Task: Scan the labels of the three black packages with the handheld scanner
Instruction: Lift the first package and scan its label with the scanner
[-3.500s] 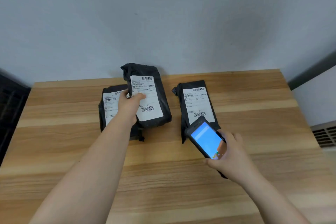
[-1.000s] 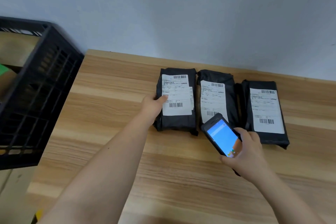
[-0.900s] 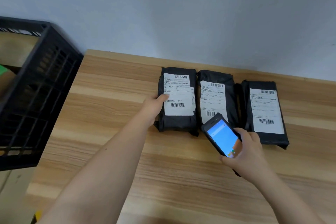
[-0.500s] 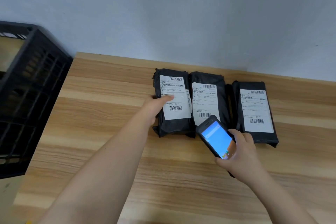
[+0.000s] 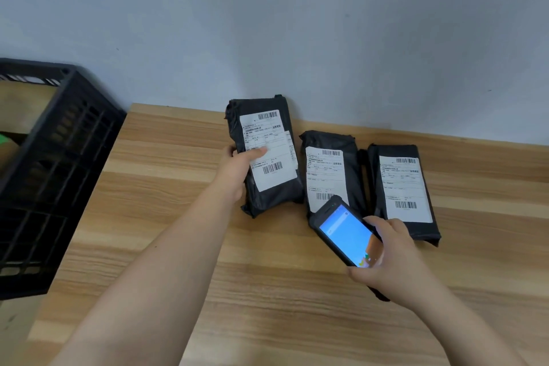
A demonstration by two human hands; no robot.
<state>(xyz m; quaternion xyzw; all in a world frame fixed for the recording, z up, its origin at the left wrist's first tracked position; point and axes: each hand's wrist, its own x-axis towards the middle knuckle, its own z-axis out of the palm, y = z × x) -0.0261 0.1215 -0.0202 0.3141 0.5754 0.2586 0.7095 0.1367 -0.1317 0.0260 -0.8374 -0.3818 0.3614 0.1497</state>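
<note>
progress: no scan confirmed on the scanner (image 5: 346,235) screen; by my read all three labels are left.
left hand (image 5: 237,171): fingers closed on the left package (image 5: 264,157), tilted up off the desk (image 5: 267,291).
right hand (image 5: 386,258): fingers wrapped round the scanner, nose toward 11 o'clock.
other packages: middle package (image 5: 329,169) and right package (image 5: 402,187) flat, 1 o'clock of scanner.

Both forearms are bare to the frame edge, no sleeves showing; left hand (image 5: 237,169) and right hand (image 5: 392,258) wear nothing

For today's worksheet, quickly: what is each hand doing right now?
Left hand: closed on the leftmost black package.
Right hand: closed on the handheld scanner.
</note>
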